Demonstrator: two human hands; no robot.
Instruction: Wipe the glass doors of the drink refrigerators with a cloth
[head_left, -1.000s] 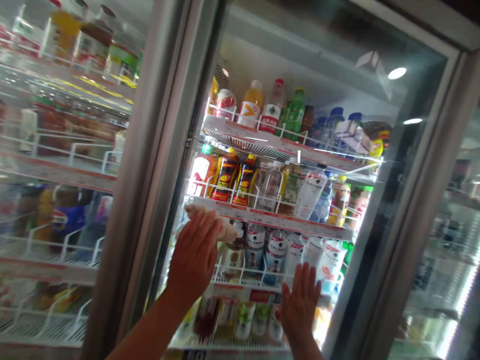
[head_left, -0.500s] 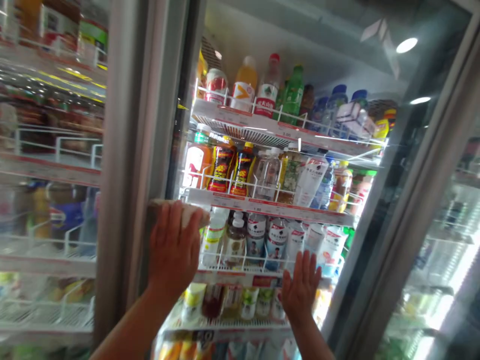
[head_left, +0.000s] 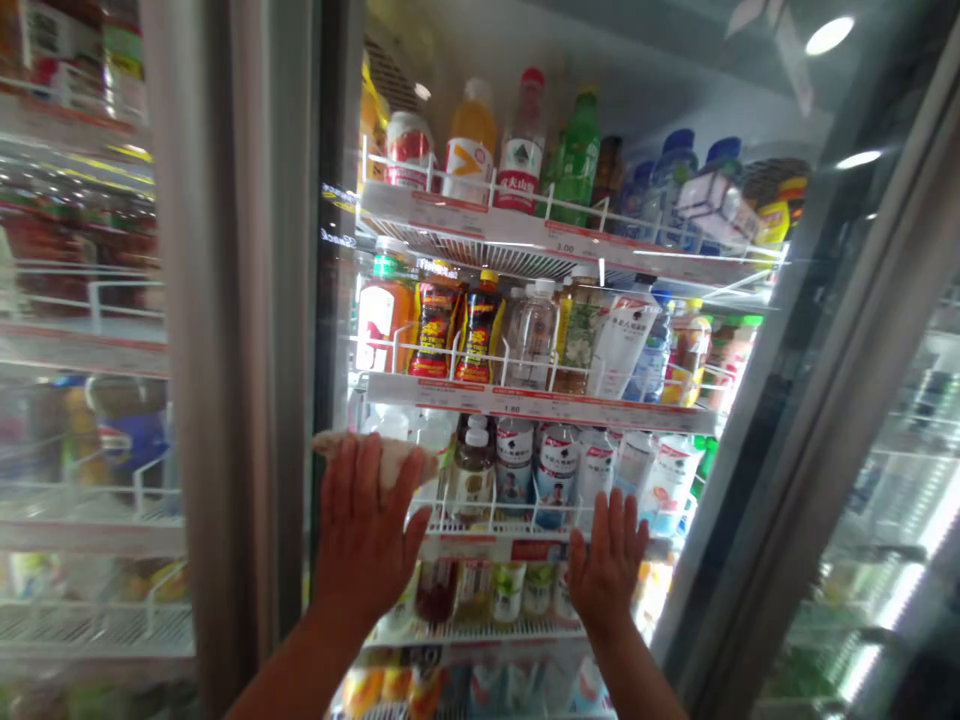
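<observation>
My left hand [head_left: 366,545] lies against the glass door [head_left: 637,70] of a lit drinks fridge, near the door's left frame. Under its fingers is a beige cloth [head_left: 397,458], pressed to the glass; the palm hides part of it. The fingers are stretched upward, with the thumb pointing right. My right hand [head_left: 607,562] is flat at the glass farther right, fingers extended and nothing in it. Behind the glass, between and above the hands, stand labelled water bottles [head_left: 556,470] and a dark-capped row of other drinks.
Wire-fronted shelves [head_left: 525,402] hold several rows of bottles inside the fridge. A grey door frame [head_left: 285,300] runs upright at the left, with another stocked fridge section [head_left: 82,330] beyond it. The right door frame [head_left: 832,420] slants across the view. Ceiling lights [head_left: 829,36] reflect in the glass.
My left hand and the cloth have shifted right across the glass, away from the left frame. My right hand stays at nearly the same place. The view has turned slightly.
</observation>
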